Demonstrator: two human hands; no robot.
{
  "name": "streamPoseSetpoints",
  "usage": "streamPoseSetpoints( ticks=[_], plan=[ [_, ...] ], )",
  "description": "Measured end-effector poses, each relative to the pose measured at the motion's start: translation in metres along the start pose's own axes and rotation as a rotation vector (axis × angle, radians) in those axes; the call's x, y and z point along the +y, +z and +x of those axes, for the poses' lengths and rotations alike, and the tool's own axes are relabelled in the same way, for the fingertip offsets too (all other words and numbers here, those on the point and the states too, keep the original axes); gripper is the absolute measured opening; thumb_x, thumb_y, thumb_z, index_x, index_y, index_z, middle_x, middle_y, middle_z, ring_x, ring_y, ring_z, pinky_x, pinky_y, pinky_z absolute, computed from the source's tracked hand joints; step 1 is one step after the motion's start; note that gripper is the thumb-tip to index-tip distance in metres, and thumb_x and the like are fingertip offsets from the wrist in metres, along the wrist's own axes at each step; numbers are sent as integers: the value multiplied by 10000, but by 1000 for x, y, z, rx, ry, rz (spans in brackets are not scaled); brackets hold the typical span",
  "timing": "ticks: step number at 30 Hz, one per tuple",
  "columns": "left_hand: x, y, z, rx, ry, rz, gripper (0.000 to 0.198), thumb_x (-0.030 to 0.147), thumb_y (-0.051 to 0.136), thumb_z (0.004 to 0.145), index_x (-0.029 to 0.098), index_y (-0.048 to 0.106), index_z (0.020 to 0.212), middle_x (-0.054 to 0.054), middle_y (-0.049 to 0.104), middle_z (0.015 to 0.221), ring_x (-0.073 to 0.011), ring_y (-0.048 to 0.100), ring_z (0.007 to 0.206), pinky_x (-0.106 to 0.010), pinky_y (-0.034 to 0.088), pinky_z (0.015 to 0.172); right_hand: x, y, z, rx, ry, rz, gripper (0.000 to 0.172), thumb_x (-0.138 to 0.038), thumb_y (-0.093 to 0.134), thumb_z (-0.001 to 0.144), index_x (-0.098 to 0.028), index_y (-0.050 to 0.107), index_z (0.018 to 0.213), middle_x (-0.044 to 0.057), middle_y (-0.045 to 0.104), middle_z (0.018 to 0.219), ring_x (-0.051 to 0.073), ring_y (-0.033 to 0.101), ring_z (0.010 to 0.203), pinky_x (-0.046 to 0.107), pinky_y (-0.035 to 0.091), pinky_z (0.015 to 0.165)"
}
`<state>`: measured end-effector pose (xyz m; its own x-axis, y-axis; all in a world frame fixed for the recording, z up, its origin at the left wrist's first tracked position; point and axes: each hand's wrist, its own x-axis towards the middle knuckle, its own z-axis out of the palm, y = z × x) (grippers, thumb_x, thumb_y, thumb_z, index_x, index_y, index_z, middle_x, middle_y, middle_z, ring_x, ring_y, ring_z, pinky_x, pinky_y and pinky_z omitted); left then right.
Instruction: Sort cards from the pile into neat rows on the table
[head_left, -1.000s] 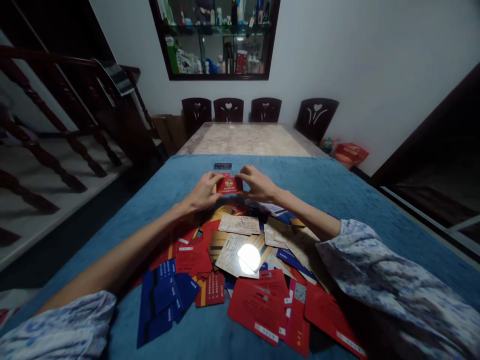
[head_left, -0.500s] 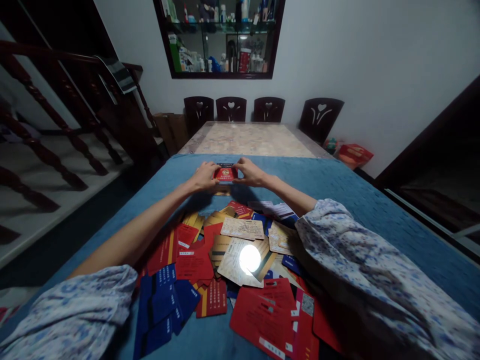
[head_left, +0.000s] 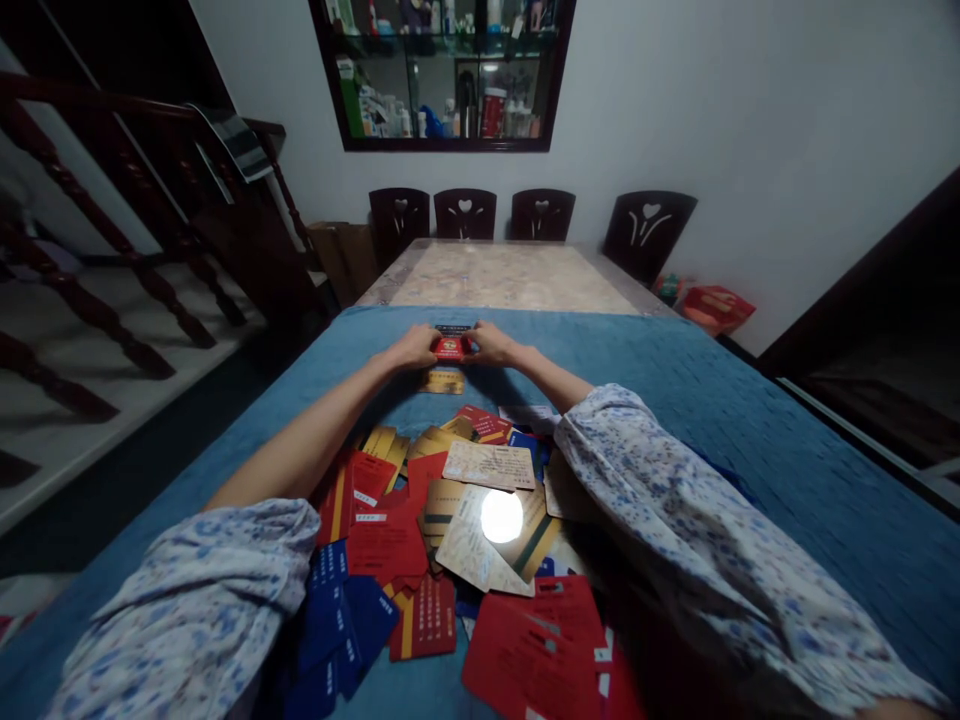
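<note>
Both my arms reach forward over a loose heap of cards. My left hand point(head_left: 415, 347) grips the left side of a red card point(head_left: 450, 348) with a gold emblem. Its right side is pinched by my right hand point(head_left: 491, 345). Just behind the red card shows the edge of a black card point(head_left: 453, 328). A gold card point(head_left: 444, 381) lies flat on the cloth, nearer to me than the hands. The heap holds a cream card point(head_left: 489, 465), a blue card point(head_left: 371, 615) and several red cards point(head_left: 386, 540); my right sleeve hides part of it.
A blue cloth point(head_left: 675, 400) covers the near part of the table, and a marbled tabletop point(head_left: 510, 275) extends beyond it. Dark chairs point(head_left: 465, 214) stand at the far end. A wooden railing point(head_left: 97, 300) is on the left, a red bag point(head_left: 716, 308) on the floor at right.
The red card has moved down and slightly away, onto or close to the cloth, with both hands on it. The gold card now shows more fully. My right forearm has shifted inward.
</note>
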<state>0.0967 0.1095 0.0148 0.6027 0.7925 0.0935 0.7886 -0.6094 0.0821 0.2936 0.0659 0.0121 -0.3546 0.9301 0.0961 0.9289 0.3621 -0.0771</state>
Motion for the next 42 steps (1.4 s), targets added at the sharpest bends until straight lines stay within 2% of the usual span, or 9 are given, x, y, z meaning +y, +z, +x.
streamPoseSetpoints(
  ticks=[6, 17, 21, 27, 32, 42],
  plan=[
    [0, 3, 4, -69, -28, 26, 359, 118, 616, 685, 120, 757, 1015, -79, 737, 937, -244, 671, 917, -279, 508, 814, -1, 11, 10, -30, 23, -10, 380, -410, 720, 894, -148, 720, 1169, 164, 668, 1232, 271, 629, 1125, 304, 472, 944],
    [-8, 9, 9, -102, -46, -6, 327, 143, 638, 652, 152, 757, 956, -40, 714, 839, -218, 653, 863, -253, 488, 764, 5, 19, 16, -58, 41, 35, 396, -420, 714, 890, -181, 723, 1206, 123, 712, 1190, 254, 639, 1154, 283, 474, 965],
    [-10, 9, 9, -102, -51, -16, 293, 151, 643, 649, 139, 757, 918, -55, 703, 821, -222, 638, 837, -268, 485, 752, 5, 18, 17, -42, 43, 47, 514, -400, 736, 871, -189, 664, 1335, 116, 713, 1231, 244, 646, 1170, 279, 477, 981],
    [-16, 8, 10, -108, -63, -105, 232, 190, 668, 625, 161, 733, 846, -12, 669, 731, -195, 609, 775, -250, 467, 718, -1, 12, 11, -53, 37, 48, 385, -369, 720, 883, -187, 744, 1222, 125, 724, 1212, 244, 649, 1160, 266, 470, 962],
    [-18, 10, 10, -99, -80, -149, 159, 204, 664, 627, 161, 706, 774, -3, 647, 706, -186, 595, 759, -253, 455, 714, -5, 9, 8, -56, 47, 43, 374, -357, 701, 890, -195, 758, 1223, 124, 715, 1236, 241, 665, 1112, 265, 471, 945],
    [-15, 15, 4, -56, -90, -173, 175, 176, 658, 664, 148, 723, 825, -44, 691, 774, -207, 619, 796, -282, 486, 772, -7, 8, 9, -69, 82, 41, 397, -358, 704, 887, -215, 741, 1255, 114, 679, 1305, 224, 665, 1125, 243, 475, 954]
  ],
)
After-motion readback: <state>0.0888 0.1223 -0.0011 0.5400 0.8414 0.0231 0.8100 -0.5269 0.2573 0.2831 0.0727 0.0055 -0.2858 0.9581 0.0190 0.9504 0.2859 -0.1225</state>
